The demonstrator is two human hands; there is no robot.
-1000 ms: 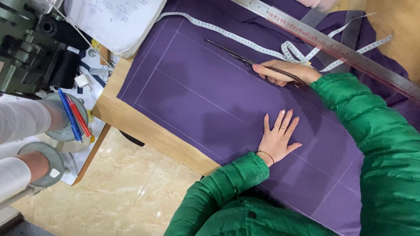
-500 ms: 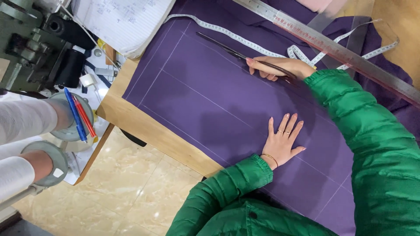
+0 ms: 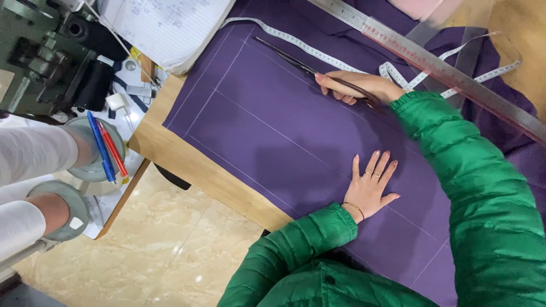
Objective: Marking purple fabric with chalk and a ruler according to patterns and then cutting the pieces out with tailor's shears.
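Note:
Purple cloth (image 3: 273, 119) with white chalk lines lies spread over a wooden table (image 3: 187, 165). My right hand (image 3: 358, 86) grips long dark scissors (image 3: 290, 57), whose blades point to the far left along a chalk line on the cloth. My left hand (image 3: 372, 187) lies flat on the cloth nearer to me, fingers apart, holding nothing. Both arms are in green padded sleeves.
A long metal ruler (image 3: 443, 62) and a white measuring tape (image 3: 296, 41) lie at the far side of the cloth. A lined notebook (image 3: 165, 28) sits at the table's far left corner. A sewing machine (image 3: 40, 57), blue and red pens (image 3: 105, 148) and white thread cones stand to the left.
My right hand and the scissors have moved left along the chalk line. My left hand has stayed flat on the cloth.

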